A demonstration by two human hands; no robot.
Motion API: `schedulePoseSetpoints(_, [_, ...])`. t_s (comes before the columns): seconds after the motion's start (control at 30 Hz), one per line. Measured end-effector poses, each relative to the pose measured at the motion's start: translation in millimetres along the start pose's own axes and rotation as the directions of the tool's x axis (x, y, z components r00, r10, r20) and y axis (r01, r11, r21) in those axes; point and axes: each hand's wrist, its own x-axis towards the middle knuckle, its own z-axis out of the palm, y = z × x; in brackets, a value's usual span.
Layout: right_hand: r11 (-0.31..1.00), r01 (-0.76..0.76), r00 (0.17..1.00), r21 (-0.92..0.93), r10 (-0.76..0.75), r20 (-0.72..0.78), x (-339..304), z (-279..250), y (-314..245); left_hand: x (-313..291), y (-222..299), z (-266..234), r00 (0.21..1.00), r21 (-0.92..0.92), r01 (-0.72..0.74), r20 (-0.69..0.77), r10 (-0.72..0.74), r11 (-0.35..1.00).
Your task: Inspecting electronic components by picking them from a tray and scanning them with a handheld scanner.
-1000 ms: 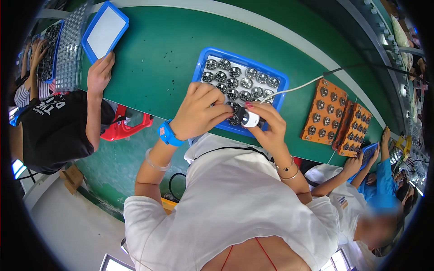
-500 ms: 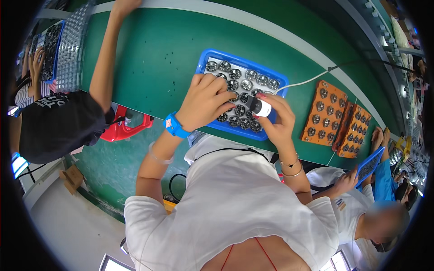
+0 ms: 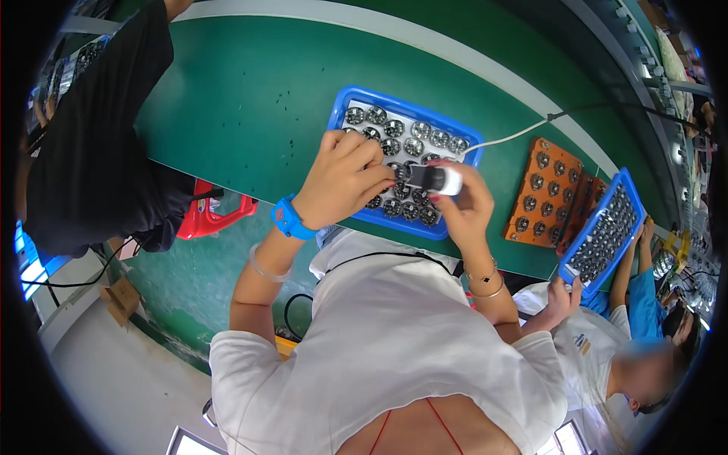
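Two bare hands, one left hand and one right hand. One corded handheld device, with one cord. Two blue trays: one near tray and one raised tray. At least fifteen round metallic parts show in the near tray; the hands hide the full number. Dozens of small dark pieces fill the raised one, too crowded to count. Two orange blocks, one partly covered; about twelve parts sit on the uncovered block. One blue wristband. One red stool.
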Motion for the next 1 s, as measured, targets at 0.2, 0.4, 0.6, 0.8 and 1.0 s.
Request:
schedulePoseSetpoints(0.2, [0.999, 0.031, 0.994, 0.041, -0.027, -0.103, 12.5, -2.9, 2.3, 5.0, -8.4, 1.4, 0.999, -0.029, 0.033, 0.015, -0.033, 0.999])
schedulePoseSetpoints(0.4, [0.988, 0.075, 0.997, -0.136, -0.073, 0.02, 24.3, -1.6, -6.7, 14.5, -15.6, 9.8, 0.995, 0.023, 0.096, -0.039, -0.095, 0.995])
schedulePoseSetpoints(0.6, [0.98, 0.108, 0.993, -0.169, -0.098, 0.068, 32.5, -1.6, -28.7, 23.6, 4.3, -7.4, 0.996, -0.008, -0.004, -0.089, 0.003, 1.0])
schedulePoseSetpoints(0.8, [0.993, 0.088, 0.993, -0.08, -0.082, 0.08, 27.5, -2.5, -15.4, 22.8, 2.7, -7.4, 0.992, -0.021, 0.007, -0.128, -0.01, 1.0])
schedulePoseSetpoints(1.0, [0.972, -0.019, 0.979, 0.232, 0.065, -0.193, 22.2, 2.0, -8.0, 20.2, -14.4, 2.9, 1.0, 0.027, -0.01, -0.026, 0.011, 1.0])
